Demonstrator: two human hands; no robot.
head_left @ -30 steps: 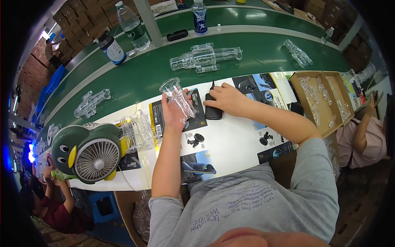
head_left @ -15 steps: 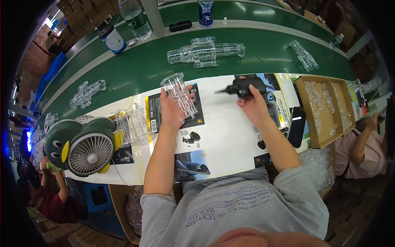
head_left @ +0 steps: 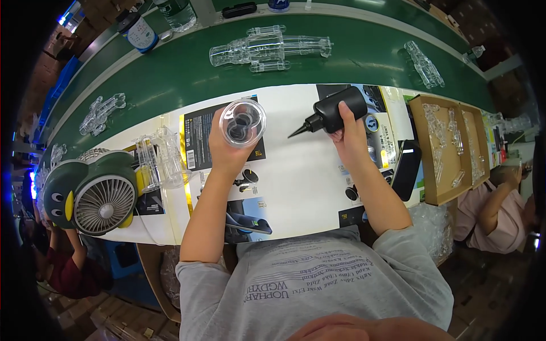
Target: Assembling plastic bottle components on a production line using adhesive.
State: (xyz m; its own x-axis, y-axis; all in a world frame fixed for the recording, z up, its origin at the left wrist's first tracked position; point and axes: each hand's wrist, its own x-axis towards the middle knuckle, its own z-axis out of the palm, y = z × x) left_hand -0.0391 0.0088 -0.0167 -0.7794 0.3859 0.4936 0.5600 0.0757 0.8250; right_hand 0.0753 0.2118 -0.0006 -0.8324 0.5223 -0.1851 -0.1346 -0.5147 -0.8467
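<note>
In my left hand is a clear plastic tube-like part, its round flanged end tilted up so that I look into its hollow. The fingers of that hand close round its sides. My right hand grips a black squeeze bottle with a tapered nozzle. The nozzle slants down and left toward the clear part, with a gap between them. Beyond both hands a larger clear assembly with side tubes lies on the green bench top.
On the left stand a penguin-shaped fan and more clear parts. A cardboard tray of small clear pieces and a black phone lie on the right. White printed sheeting covers the near bench. Co-workers sit either side.
My left hand has turned the clear part so its flanged end faces up toward me. The black bottle has tilted, its nozzle now pointing more downward. The whole view has shifted slightly.
</note>
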